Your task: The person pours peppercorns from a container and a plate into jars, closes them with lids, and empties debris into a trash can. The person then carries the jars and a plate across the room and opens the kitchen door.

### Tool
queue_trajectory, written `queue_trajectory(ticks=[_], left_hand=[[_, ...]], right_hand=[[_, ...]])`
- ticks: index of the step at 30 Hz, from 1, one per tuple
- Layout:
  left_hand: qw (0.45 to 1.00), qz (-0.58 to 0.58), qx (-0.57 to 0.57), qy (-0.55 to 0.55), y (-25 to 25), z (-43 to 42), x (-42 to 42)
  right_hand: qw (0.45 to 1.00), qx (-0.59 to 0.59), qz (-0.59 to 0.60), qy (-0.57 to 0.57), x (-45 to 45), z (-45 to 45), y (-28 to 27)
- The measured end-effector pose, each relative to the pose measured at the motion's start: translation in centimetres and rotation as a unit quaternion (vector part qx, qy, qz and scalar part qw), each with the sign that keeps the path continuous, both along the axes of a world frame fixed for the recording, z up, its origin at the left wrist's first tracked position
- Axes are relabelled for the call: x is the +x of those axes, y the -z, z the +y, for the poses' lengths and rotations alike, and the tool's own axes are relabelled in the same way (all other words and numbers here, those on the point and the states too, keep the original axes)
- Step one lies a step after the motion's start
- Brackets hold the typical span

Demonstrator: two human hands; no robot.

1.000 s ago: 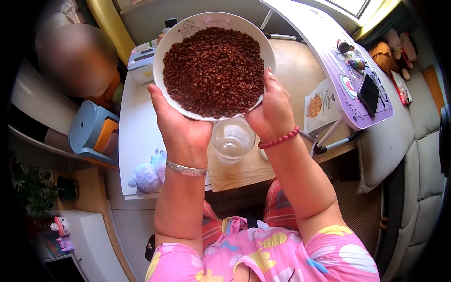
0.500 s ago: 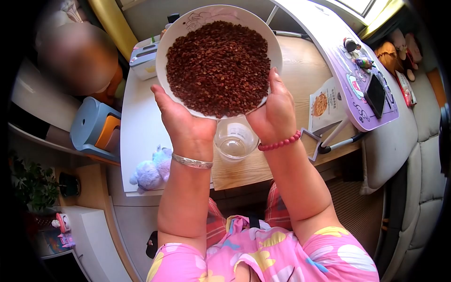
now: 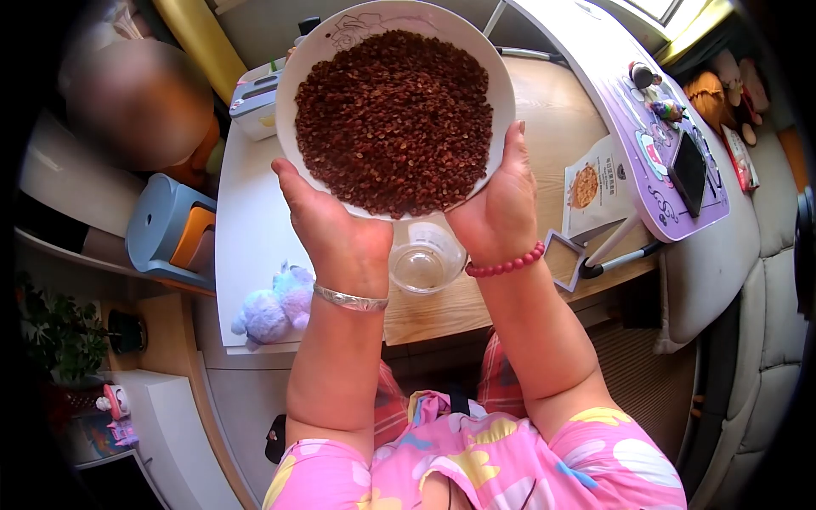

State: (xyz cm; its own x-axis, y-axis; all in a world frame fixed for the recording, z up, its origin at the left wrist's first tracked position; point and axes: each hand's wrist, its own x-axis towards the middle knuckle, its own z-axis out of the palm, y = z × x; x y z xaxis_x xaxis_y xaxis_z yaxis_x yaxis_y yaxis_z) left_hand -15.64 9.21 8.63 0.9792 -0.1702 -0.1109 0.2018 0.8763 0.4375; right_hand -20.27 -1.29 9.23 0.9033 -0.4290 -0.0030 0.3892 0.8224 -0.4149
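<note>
A round white plate point(image 3: 503, 93) with a line-drawn flower pattern is held up above the table, tilted toward me. Dark red dried husks point(image 3: 395, 123) that look like Sichuan peppercorns cover most of it. My left hand point(image 3: 336, 225) grips the plate's lower left edge, thumb along the rim and fingers hidden underneath. At the lower right edge, my right hand point(image 3: 497, 212) grips it the same way. A clear plastic tub point(image 3: 425, 265) stands on the table just below the plate, partly covered by it.
On the table point(image 3: 442, 319) are a fluffy plush toy point(image 3: 270, 310), a tissue box point(image 3: 257, 106) and a printed bag point(image 3: 593, 191). A purple folding table point(image 3: 659, 200) with a phone point(image 3: 690, 174) stands right. A blue stool point(image 3: 160, 225) and a person point(image 3: 140, 106) are left.
The plate has shifted slightly up and left in view, with both hands still on it. The surroundings have shifted slightly with the camera.
</note>
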Motion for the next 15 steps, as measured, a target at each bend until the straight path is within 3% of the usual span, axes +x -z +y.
queue_trajectory(ticks=[15], left_hand=[[0.999,0.002,0.033,-0.039,0.12,-0.26,0.21]], right_hand=[[1.0,-0.005,0.016,0.021,0.24,0.05,0.47]])
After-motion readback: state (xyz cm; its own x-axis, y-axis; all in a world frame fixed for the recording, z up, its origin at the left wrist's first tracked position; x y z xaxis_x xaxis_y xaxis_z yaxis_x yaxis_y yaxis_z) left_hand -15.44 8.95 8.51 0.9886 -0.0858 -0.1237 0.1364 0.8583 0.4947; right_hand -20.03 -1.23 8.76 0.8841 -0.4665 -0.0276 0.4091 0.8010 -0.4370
